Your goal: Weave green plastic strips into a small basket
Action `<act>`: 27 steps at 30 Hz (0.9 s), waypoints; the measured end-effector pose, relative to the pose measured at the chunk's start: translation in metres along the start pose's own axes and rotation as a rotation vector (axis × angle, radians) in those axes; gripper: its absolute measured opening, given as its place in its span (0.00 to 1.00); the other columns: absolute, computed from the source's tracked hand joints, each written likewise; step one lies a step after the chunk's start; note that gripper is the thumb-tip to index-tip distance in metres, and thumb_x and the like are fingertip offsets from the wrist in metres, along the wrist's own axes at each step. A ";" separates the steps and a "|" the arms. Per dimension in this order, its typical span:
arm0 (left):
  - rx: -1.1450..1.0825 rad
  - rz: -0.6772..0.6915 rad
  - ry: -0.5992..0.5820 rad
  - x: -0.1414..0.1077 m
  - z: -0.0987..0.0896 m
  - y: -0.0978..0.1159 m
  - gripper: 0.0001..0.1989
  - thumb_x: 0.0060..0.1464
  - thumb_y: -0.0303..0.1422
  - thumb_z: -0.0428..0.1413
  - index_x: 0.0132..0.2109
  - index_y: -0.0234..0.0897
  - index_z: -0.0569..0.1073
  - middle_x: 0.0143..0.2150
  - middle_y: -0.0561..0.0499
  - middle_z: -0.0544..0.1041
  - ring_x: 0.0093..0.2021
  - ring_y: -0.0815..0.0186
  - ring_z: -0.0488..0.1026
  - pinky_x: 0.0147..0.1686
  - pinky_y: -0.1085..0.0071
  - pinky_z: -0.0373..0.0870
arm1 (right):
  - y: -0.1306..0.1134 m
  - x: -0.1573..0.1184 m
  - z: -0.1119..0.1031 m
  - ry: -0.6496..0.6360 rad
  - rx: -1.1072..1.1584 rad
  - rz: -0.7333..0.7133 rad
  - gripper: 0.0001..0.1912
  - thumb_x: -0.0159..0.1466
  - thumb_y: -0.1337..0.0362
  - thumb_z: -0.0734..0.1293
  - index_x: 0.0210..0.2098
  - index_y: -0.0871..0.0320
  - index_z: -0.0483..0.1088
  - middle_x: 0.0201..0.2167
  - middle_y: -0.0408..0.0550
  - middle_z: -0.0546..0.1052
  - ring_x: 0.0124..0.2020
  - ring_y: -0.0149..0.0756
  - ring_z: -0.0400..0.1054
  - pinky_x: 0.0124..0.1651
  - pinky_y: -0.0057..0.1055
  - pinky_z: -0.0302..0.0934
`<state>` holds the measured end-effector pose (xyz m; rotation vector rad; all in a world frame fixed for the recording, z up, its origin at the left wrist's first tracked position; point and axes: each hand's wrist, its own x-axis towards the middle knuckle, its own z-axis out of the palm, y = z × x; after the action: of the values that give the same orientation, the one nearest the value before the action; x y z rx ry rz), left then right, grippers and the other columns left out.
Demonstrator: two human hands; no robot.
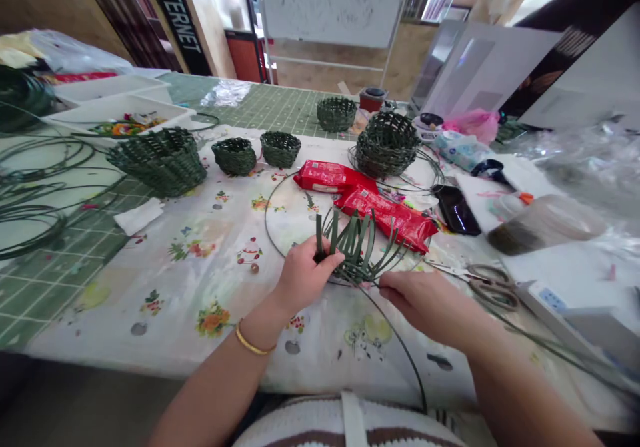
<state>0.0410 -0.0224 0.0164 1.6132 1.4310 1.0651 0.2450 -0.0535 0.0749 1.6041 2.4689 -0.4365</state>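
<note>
A small, partly woven green basket sits low over the cloth in front of me, its upright strips fanning upward. My left hand is closed on its left side, thumb and fingers pinching the strips. At the basket's right edge, my right hand is closed, its fingertips pinching a thin green weaving strand beside the woven base; the fingertips are partly hidden. A long loose strand runs from the basket's base down to the table's front edge. Another strand loops out to the left around the basket.
Red shiny packets lie just behind the basket. Scissors and a phone are to the right. Several finished woven baskets stand further back. Coils of strand lie at left, near white trays.
</note>
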 end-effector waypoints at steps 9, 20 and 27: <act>-0.119 -0.083 0.066 0.006 -0.005 -0.002 0.11 0.47 0.39 0.59 0.29 0.35 0.68 0.22 0.57 0.67 0.24 0.72 0.63 0.26 0.76 0.61 | -0.042 0.010 0.016 0.383 -0.001 0.093 0.26 0.63 0.55 0.63 0.58 0.59 0.59 0.37 0.51 0.75 0.28 0.38 0.70 0.25 0.30 0.49; -0.567 -0.282 -0.115 0.012 -0.015 0.006 0.14 0.39 0.32 0.65 0.27 0.33 0.66 0.20 0.57 0.70 0.21 0.75 0.65 0.21 0.78 0.61 | -0.030 0.026 0.006 0.554 -0.106 -0.188 0.11 0.64 0.70 0.59 0.35 0.57 0.73 0.34 0.47 0.75 0.29 0.31 0.66 0.28 0.29 0.49; -0.579 -0.263 -0.137 0.012 -0.024 0.009 0.15 0.38 0.34 0.66 0.27 0.33 0.66 0.22 0.56 0.72 0.22 0.74 0.67 0.22 0.79 0.62 | -0.036 0.031 -0.009 0.544 -0.151 -0.240 0.12 0.66 0.59 0.58 0.40 0.51 0.72 0.31 0.44 0.74 0.29 0.32 0.66 0.24 0.29 0.40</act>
<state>0.0235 -0.0123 0.0355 1.0314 1.0743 1.0638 0.1999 -0.0377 0.0794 1.5244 3.0132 0.1911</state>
